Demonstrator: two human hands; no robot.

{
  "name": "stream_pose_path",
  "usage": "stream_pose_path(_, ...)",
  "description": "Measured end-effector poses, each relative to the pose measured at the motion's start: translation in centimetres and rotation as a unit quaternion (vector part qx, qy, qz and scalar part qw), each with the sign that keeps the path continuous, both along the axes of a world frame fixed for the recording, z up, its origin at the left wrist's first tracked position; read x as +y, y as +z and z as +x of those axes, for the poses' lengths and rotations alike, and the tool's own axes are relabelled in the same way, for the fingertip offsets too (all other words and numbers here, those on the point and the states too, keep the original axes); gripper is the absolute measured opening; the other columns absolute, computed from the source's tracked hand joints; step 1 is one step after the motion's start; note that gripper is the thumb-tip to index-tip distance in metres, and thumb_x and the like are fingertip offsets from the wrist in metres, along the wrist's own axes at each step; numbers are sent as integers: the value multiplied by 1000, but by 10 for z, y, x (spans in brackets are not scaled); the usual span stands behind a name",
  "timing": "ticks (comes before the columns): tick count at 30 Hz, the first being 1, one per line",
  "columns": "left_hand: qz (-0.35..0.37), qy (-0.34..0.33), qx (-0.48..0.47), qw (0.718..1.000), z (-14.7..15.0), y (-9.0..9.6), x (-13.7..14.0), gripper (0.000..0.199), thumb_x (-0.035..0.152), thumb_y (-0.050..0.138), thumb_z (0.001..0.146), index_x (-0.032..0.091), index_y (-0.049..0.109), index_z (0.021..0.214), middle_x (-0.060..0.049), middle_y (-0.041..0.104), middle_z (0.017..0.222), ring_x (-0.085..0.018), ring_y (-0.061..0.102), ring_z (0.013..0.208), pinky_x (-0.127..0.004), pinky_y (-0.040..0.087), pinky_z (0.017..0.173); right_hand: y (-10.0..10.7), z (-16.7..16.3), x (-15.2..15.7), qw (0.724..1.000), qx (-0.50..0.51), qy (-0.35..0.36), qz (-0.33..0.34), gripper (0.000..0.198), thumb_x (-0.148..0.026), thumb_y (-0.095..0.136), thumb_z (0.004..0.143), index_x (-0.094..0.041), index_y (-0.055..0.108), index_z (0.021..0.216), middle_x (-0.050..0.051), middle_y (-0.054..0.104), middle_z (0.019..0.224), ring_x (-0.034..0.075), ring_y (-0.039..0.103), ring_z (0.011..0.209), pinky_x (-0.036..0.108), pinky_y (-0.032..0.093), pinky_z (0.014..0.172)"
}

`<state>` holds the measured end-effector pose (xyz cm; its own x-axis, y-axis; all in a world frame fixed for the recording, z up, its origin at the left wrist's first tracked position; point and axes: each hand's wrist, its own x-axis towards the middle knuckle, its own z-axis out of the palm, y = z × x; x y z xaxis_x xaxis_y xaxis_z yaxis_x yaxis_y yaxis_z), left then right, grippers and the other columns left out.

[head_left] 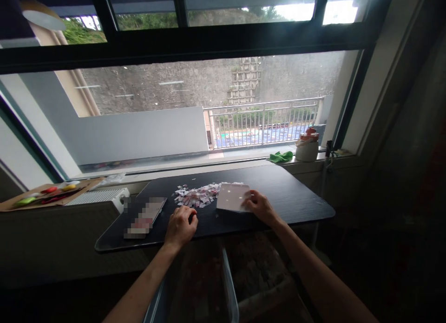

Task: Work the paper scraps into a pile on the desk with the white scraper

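Observation:
A pile of small cut paper pieces (197, 196) lies on the black tabletop (289, 193). My right hand (259, 207) pinches the right edge of a pale, roughly square flat piece (232, 197). That piece is tilted beside the pile and has a few light spots; whether it is card or a shallow lid I cannot tell. Near the table's front edge, my left hand (181, 225) is closed with its fingers curled, just in front of the pile. Anything inside those fingers is hidden. Left of it lies a blurred-out, phone-shaped object (145, 218).
A radiator (99, 197) stands to the left, with cardboard (52, 193) and colourful items on top. On the window sill are a green cloth (281, 157) and a white container (307, 146). Below the table's front edge stands a clear-walled bin (230, 281).

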<state>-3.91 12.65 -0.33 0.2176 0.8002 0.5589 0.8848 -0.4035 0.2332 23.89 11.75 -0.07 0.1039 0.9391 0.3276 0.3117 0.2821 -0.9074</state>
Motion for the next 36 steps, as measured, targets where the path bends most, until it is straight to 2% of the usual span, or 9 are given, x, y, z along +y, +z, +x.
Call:
stream_pose_path(3, -9, 2, -13, 1000, 1, 0, 0, 16, 24, 45, 76, 21, 61, 77, -3, 61, 84, -20, 53, 84, -33, 43, 79, 0, -15, -15, 999, -25, 43, -6, 20, -21, 52, 70, -18, 55, 90, 2, 70, 73, 16, 66, 67, 27, 50, 61)
stream_pose_path(6, -20, 5, -31, 999, 2, -1, 0, 17, 21, 45, 76, 20, 62, 77, -4, 62, 85, -19, 53, 85, -33, 43, 81, 3, -26, -28, 993, 3, 114, -7, 21, -25, 52, 73, -18, 55, 92, 3, 69, 77, 17, 66, 70, 29, 51, 65)
stream_pose_path(9, -28, 9, -44, 999, 3, 0, 0, 17, 20, 46, 76, 20, 62, 77, -4, 62, 86, -19, 53, 86, -33, 43, 81, 5, -23, -31, 997, 33, 66, 9, 25, -31, 52, 73, -18, 54, 94, 3, 69, 75, 18, 66, 70, 31, 52, 66)
stream_pose_path(12, -31, 14, -48, 998, 5, 1, -1, 15, 19, 47, 76, 20, 62, 76, -4, 62, 85, -20, 53, 86, -34, 42, 80, 5, -15, -29, 1000, -4, 14, 6, 27, -31, 52, 71, -18, 55, 95, 3, 68, 74, 18, 65, 67, 31, 51, 64)
stream_pose_path(17, -37, 19, -57, 998, 7, 2, -4, 15, 18, 48, 75, 19, 63, 74, -5, 62, 86, -20, 54, 87, -34, 41, 79, 1, -16, -34, 997, -23, 70, -20, 30, -31, 49, 73, -18, 56, 100, 2, 68, 76, 17, 64, 69, 29, 51, 64)
stream_pose_path(22, -48, 26, -70, 996, 8, 3, -4, 15, 17, 49, 75, 19, 64, 73, -4, 63, 85, -19, 54, 86, -33, 42, 80, 1, -16, -30, 998, -2, 64, -24, 35, -33, 55, 69, -17, 57, 99, 3, 68, 80, 18, 64, 69, 30, 51, 63)
stream_pose_path(25, -82, 25, -80, 993, 6, 7, 0, 16, 15, 50, 73, 19, 65, 71, -4, 64, 85, -18, 55, 87, -32, 42, 81, 4, -13, -21, 997, 5, 71, -25, 34, -35, 54, 70, -17, 58, 98, 4, 69, 79, 19, 64, 71, 31, 51, 63)
stream_pose_path(30, -139, 6, -65, 988, -3, 17, 10, 18, 14, 48, 74, 19, 66, 76, -3, 66, 87, -16, 58, 86, -28, 43, 81, 8, -15, 9, 998, 22, -49, 22, 32, -35, 50, 73, -17, 54, 98, 6, 69, 77, 21, 65, 74, 35, 51, 70)
stream_pose_path(36, -57, 67, 12, 996, -3, 10, 7, 18, 13, 47, 75, 19, 64, 79, -5, 62, 89, -20, 53, 89, -32, 41, 78, -1, -34, 28, 997, -48, -30, 61, 30, -35, 45, 78, -19, 51, 102, 6, 69, 79, 19, 64, 71, 35, 49, 70)
